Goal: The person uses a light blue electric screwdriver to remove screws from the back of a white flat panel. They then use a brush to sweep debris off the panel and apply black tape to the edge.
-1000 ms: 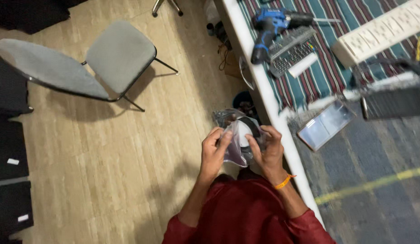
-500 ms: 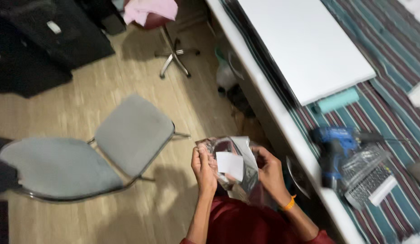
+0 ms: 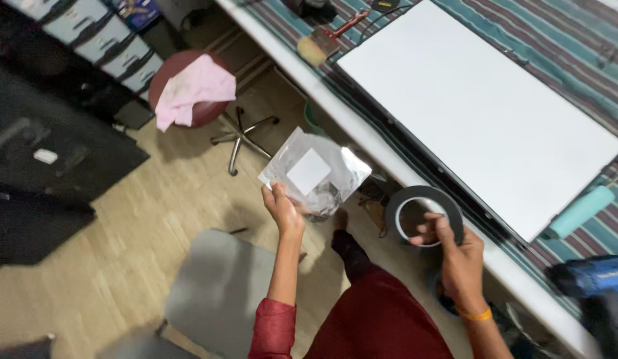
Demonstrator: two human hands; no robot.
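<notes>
My left hand point(image 3: 282, 207) pinches the lower corner of a clear plastic bag point(image 3: 317, 173) with a white label, held up over the floor. My right hand point(image 3: 455, 256) grips a flat black ring, a roll of tape point(image 3: 423, 214), by its lower rim, close to the table's white edge. The bag and the roll are apart, the roll to the right of the bag. An orange band circles my right wrist.
A long table with a striped cloth point(image 3: 561, 60) carries a large white panel point(image 3: 482, 106), a brush point(image 3: 322, 41), a teal roller point(image 3: 580, 211) and a blue drill point(image 3: 591, 279). On the floor stand a round stool with a pink cloth point(image 3: 192, 90), a grey chair point(image 3: 219, 292) and black cases point(image 3: 49, 153).
Both hands held the bag together before; now they are apart, the black tape roll out of the bag in my right hand. The view has swung along the table to the white panel.
</notes>
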